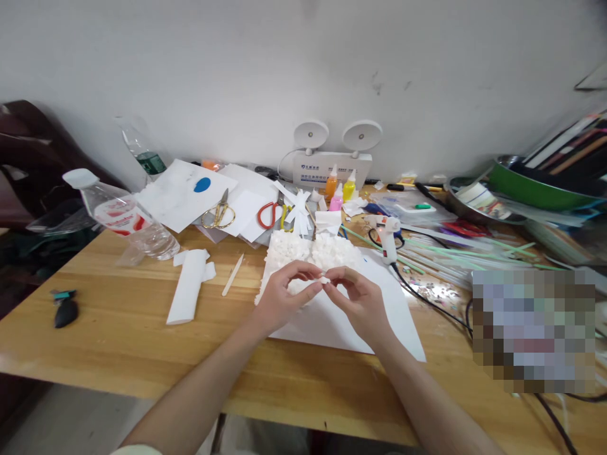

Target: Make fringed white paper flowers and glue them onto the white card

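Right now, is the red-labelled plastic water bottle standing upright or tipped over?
Tipped over: the red-labelled bottle lies on its side on the wooden table, with its white cap toward the table's left edge.

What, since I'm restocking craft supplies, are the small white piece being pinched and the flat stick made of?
White piece: probably tissue or thin paper, matte, crumpled, pinched by left hand and right hand. Stick: seemingly bare wood, pale tan, matte.

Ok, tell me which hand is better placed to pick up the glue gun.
Right, probably. The glue gun lies beyond the right hand, on that side; the left hand would have to cross over. Both pinch a white scrap.
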`<state>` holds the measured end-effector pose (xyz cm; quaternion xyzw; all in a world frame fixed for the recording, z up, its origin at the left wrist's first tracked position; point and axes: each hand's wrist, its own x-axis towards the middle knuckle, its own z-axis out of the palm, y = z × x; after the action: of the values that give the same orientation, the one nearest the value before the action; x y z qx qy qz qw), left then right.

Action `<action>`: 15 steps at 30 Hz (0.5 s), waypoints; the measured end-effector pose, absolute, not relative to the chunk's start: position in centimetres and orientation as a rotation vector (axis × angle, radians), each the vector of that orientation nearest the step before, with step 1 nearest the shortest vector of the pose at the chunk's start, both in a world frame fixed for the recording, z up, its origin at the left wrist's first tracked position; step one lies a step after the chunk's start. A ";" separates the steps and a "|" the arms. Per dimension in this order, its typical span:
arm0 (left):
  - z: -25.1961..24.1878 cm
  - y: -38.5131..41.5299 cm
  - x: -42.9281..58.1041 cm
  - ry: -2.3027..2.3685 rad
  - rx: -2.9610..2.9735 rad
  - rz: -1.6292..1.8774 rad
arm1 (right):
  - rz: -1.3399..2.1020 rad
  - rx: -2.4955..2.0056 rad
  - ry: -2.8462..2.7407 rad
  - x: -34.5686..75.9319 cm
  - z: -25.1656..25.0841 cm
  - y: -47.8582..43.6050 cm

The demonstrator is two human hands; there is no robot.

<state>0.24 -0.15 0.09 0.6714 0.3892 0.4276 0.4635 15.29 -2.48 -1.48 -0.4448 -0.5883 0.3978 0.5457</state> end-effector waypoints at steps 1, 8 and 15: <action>0.2 -0.2 0.3 0.958 1.662 1.044 | 0.948 -1.048 -1.382 15.3 -1.5 -2.5; 0.1 -0.4 0.5 0.947 1.648 1.064 | 1.009 -0.962 -1.319 15.2 -1.6 -2.2; 0.0 -0.4 0.4 0.911 1.629 1.064 | 0.982 -0.970 -1.332 15.1 -1.5 -2.4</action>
<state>0.38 -0.41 0.00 0.6668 0.3727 0.4355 0.4762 15.12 -2.37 -1.51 -0.4140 -0.5685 0.4192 0.5742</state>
